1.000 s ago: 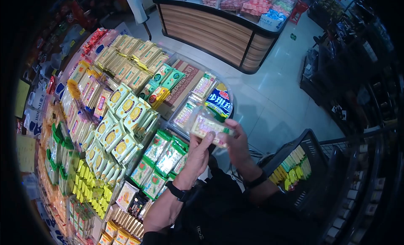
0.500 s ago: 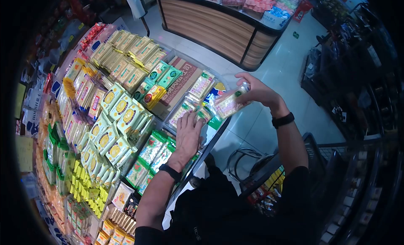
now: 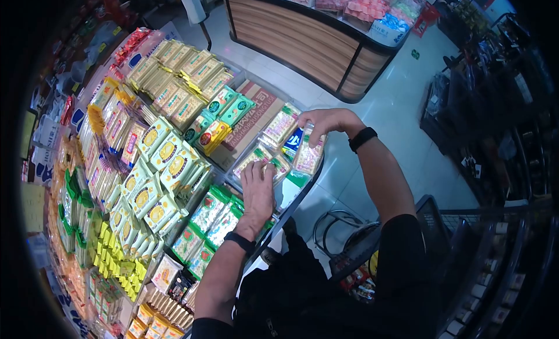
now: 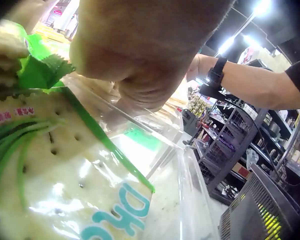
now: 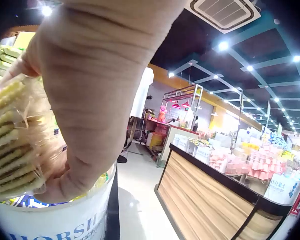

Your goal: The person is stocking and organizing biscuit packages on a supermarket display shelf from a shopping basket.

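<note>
A clear plastic packet of pale crackers (image 3: 307,155) is pinched by the right grip (image 3: 323,122) over the transparent display bin (image 3: 289,191), at two o'clock from the left grip (image 3: 258,190), laid released on green-trimmed packets (image 3: 263,154).

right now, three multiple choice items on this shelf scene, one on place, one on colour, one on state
1. Where is the cracker pack that the right hand holds?
A in the basket
B at the clear bin's end
C on the wooden counter
2. What colour is the wristband on that arm?
A red
B white
C black
3. How is the left hand?
A resting flat on packs in the bin
B gripping a handle
C hanging idle
Key: B, the hand holds it over the bin; C, the band is black; A, palm down on packs.
</note>
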A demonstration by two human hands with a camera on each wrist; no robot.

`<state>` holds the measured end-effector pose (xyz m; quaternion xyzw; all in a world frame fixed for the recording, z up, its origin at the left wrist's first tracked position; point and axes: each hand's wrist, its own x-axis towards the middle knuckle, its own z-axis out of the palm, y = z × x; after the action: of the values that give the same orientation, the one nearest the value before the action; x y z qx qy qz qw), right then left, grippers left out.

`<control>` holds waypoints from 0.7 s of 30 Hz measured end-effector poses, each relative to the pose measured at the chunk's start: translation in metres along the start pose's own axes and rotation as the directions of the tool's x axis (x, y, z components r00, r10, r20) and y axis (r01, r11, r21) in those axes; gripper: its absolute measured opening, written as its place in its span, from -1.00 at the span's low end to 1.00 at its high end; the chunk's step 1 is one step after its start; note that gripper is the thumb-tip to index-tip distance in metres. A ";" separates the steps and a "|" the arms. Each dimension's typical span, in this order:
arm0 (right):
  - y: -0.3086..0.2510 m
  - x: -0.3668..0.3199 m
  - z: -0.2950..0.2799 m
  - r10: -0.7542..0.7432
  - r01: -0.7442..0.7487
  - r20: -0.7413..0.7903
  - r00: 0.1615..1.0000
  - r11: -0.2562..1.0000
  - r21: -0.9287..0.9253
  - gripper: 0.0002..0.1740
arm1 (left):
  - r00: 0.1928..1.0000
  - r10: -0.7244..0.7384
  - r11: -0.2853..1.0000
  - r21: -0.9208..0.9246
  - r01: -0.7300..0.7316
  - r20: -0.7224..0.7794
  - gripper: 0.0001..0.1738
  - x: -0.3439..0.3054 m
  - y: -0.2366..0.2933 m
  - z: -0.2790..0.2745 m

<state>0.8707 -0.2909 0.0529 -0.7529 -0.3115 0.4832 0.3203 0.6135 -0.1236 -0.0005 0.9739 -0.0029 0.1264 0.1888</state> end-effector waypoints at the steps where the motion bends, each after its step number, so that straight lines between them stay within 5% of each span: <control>1: 0.003 0.005 -0.001 -0.013 0.012 -0.028 1.000 1.000 -0.026 -0.23 | 1.000 0.002 1.000 -0.007 -0.002 0.000 -0.27 0.000 -0.001 -0.001; 10: 0.015 -0.006 -0.001 0.009 0.052 -0.263 0.965 0.973 0.225 -0.15 | 1.000 -0.013 1.000 -0.024 0.013 -0.025 -0.27 -0.002 0.000 0.001; 16: 0.015 0.004 0.017 0.008 0.039 -0.205 0.979 0.973 0.226 -0.20 | 1.000 -0.006 1.000 -0.019 0.006 -0.029 -0.25 -0.003 0.000 -0.002; 21: 0.009 0.008 0.025 0.053 -0.037 -0.405 0.913 0.998 0.048 -0.16 | 0.999 -0.004 1.000 -0.031 0.003 -0.044 -0.23 -0.004 -0.002 0.000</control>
<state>0.8514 -0.2848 0.0334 -0.8374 -0.2111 0.3297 0.3815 0.6100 -0.1221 -0.0020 0.9678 0.0010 0.1476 0.2041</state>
